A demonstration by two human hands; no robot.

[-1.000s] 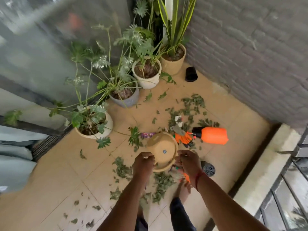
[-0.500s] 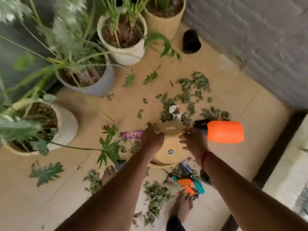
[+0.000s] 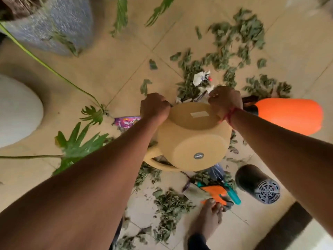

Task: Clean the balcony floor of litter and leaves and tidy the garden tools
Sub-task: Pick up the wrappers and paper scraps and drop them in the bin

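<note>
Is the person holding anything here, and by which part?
Yes, the beige plastic pot. The left hand grips its left side and the right hand its right side, both at the end farthest from the camera.

2 plant pots stand at the left: a speckled grey pot (image 3: pixel 54 24) at the top and a white pot (image 3: pixel 18 112) below it. A long green stem (image 3: pixel 45 64) passes between them, ending in a split leaf (image 3: pixel 91 114).

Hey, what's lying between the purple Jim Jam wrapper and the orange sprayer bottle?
In the head view, the tan plastic pot, gripped by the left hand and right hand, fills that stretch.
</note>
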